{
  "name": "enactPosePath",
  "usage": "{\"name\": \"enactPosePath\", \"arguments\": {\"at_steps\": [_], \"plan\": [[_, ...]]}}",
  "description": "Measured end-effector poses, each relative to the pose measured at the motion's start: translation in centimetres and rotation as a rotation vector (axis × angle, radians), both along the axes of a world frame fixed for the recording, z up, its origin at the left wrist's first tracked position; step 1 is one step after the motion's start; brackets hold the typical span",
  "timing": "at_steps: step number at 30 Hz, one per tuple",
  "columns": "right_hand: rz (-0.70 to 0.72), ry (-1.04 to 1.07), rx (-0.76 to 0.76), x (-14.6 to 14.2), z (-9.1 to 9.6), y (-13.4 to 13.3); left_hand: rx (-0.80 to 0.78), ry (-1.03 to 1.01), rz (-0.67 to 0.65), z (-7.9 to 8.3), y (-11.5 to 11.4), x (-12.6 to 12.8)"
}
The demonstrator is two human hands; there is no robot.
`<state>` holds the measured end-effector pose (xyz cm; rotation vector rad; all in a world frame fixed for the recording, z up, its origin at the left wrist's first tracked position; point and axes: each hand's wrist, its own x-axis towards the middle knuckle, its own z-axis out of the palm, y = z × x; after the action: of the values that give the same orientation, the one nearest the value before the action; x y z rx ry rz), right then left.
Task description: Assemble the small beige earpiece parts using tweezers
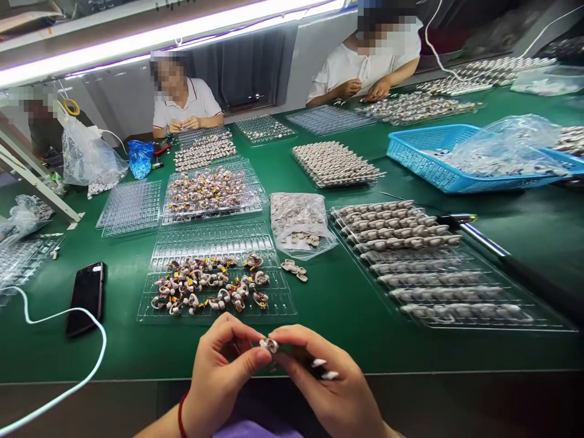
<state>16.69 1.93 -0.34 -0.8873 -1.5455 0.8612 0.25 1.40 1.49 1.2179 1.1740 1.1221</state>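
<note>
My left hand [221, 365] and my right hand [331, 380] meet at the table's front edge. Between their thumbs and forefingers they pinch a small pale earbud part [269, 345] with a round, shiny end. Two small white pieces [325, 370] show by the curled fingers of my right hand; how they are held is hard to make out. Just beyond my hands, a clear plastic tray [152, 310] carries a heap of curved pale earbud pieces [219, 283] with yellow and red bits. A few loose grey shells [294, 269] lie to its right.
A bag of grey shells [301, 222] stands mid-table. At right are a tray with rows of grey parts [396, 225], a black-handled rod [483, 240] and a blue basket [429, 173]. A phone [86, 298] and white cable [98, 359] lie left. Two co-workers sit opposite.
</note>
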Motion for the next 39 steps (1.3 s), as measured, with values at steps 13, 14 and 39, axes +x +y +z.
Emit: {"name": "enactPosePath", "arguments": {"at_steps": [13,14,39], "plan": [[-0.008,0.028,0.154,-0.4,-0.1,-0.5,0.302,0.274,0.023,0.6,-0.3,-0.3],[-0.008,0.026,0.155,-0.4,-0.1,-0.5,0.347,0.293,0.028,0.6,-0.4,-0.3],[0.117,0.069,0.129,-0.1,0.5,-0.2,0.293,0.132,-0.008,0.0,-0.1,-1.1]]}}
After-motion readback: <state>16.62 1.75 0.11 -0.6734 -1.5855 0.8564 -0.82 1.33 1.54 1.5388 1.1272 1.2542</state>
